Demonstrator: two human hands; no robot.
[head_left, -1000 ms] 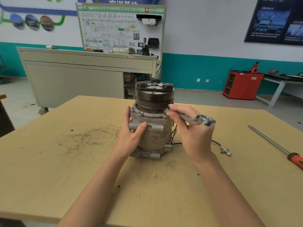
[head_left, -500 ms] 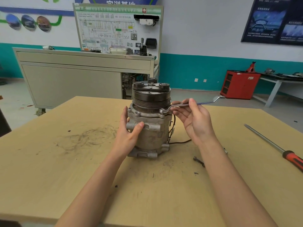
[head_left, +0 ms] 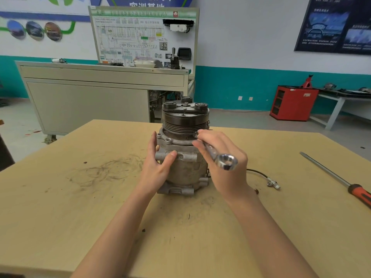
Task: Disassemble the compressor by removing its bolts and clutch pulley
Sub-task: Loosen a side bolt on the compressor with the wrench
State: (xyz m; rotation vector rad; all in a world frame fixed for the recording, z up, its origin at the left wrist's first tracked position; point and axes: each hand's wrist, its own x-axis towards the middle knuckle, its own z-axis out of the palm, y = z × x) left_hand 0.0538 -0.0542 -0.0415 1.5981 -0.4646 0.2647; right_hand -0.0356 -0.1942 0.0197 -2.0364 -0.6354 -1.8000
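With the left hand [head_left: 158, 167], clasps the left flank of the compressor [head_left: 186, 173]: palm against the grey body, thumb laid across a front lug, fingers reaching up and round the far side. With the right hand [head_left: 226, 171], pinches the shank of a wrench [head_left: 212, 153] between thumb and curled fingers, just right of the compressor's upper flange. Ring end of the wrench tipped toward the camera, clear of the compressor; other end tucked under the fingertips at the flange, hidden, so cannot tell whether seated on a bolt.

Head view, compressor as anchor throughout. Stands upright near the middle of the tabletop [head_left: 80, 213], clutch pulley [head_left: 185, 121] uppermost, dark and ribbed, mounted on top. Trailing from the compressor's right side, a black lead [head_left: 255, 170] ending in a small connector [head_left: 273, 184] lying on the wood. Farther right of the compressor, well apart, a long screwdriver [head_left: 335, 176] with an orange-and-black handle, lying flat. Left of the compressor, dark scuff marks on the surface. Behind the compressor, past the far edge, a grey cabinet [head_left: 90, 101] carrying a wiring-diagram board [head_left: 132, 37]. Behind and right of the compressor, against the teal-banded wall, a red cabinet [head_left: 293, 103]; higher up, a dark poster [head_left: 337, 25].
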